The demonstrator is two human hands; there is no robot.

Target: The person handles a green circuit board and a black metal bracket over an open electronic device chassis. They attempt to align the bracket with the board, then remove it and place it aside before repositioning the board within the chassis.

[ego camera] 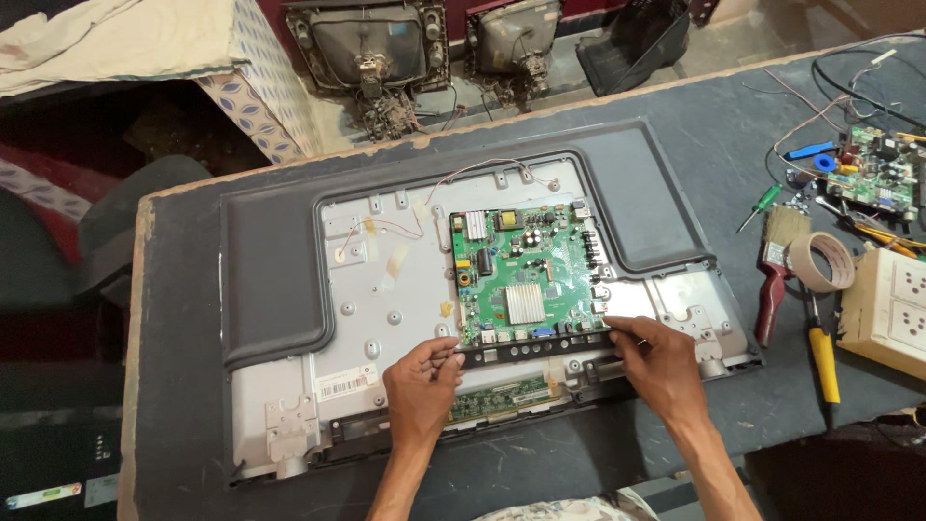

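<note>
A flat television [289,289] lies face down on the workbench with its back cover off, showing a metal plate and a green circuit board [526,275]. A long black port bracket [535,347] runs along the board's near edge. My left hand [422,381] pinches the bracket's left end. My right hand [654,359] holds its right end. A narrow green strip board [502,397] lies just below, between my wrists.
To the right lie a paintbrush [776,270], a roll of tape [822,260], a yellow-handled screwdriver [823,357], a green screwdriver [762,205], a second circuit board [876,172] with loose wires, and a white socket box [892,309]. Two old tube sets [371,43] stand behind the bench.
</note>
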